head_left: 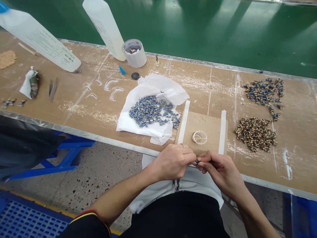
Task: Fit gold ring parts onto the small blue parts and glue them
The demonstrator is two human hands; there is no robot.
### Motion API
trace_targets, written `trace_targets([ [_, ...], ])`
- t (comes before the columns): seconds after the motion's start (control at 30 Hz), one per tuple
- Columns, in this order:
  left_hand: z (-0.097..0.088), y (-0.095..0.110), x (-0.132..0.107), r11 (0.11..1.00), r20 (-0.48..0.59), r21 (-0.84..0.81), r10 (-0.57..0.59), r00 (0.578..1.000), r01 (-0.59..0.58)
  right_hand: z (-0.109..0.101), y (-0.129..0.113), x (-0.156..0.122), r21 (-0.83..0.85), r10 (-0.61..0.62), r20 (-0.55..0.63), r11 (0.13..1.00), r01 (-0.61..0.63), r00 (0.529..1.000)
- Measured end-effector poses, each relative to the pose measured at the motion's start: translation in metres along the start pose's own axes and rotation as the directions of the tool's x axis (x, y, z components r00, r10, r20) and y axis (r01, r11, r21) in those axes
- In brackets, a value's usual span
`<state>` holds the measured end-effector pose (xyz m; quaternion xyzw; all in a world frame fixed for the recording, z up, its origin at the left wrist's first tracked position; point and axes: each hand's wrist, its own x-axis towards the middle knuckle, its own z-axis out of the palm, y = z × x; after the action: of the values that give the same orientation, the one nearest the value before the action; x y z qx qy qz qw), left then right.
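Note:
My left hand (173,161) and my right hand (220,170) meet at the near edge of the workbench, fingers pinched together on one small blue part (197,161) held between them. Just beyond them a small cardboard pad (210,124) is taped to the bench, with a little round clear dish (199,137) on it. Left of the pad, a white cloth (148,127) holds a heap of small blue and yellow parts (153,110).
Two more heaps lie at the right: blue-and-yellow parts (264,91) and darker wound parts (256,134). Two white squeeze bottles (42,41) (105,26), a tape roll (135,53), tweezers (52,88) and a wrapped rag (31,84) stand at the back left. A blue frame (61,155) is below.

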<state>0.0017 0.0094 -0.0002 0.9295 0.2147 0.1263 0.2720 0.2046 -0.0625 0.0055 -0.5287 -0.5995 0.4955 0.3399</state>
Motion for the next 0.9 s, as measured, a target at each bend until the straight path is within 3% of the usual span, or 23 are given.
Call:
trace_targets([
  [0.37,0.000,0.001,0.002,0.997,0.035,0.071,0.008,0.999,-0.010,-0.006,-0.010,0.005,-0.105,0.027,0.101,0.994,-0.017,0.994],
  [0.5,0.000,0.001,0.001,0.996,0.027,0.091,0.008,1.000,-0.010,-0.006,-0.012,0.006,-0.178,0.039,0.081,0.984,-0.024,0.996],
  [0.6,0.000,0.000,0.000,0.997,-0.001,0.078,0.009,1.000,-0.009,-0.005,-0.005,0.004,-0.116,0.039,0.055,0.993,-0.032,0.998],
  [0.77,-0.004,-0.003,0.000,0.994,-0.041,-0.103,0.026,0.999,-0.030,-0.004,0.005,-0.002,0.125,0.026,-0.020,0.992,-0.024,0.999],
  [0.9,-0.012,-0.006,0.001,0.951,-0.065,-0.303,0.038,0.997,-0.056,-0.001,0.001,-0.005,0.110,-0.117,-0.056,0.986,0.122,0.992],
])
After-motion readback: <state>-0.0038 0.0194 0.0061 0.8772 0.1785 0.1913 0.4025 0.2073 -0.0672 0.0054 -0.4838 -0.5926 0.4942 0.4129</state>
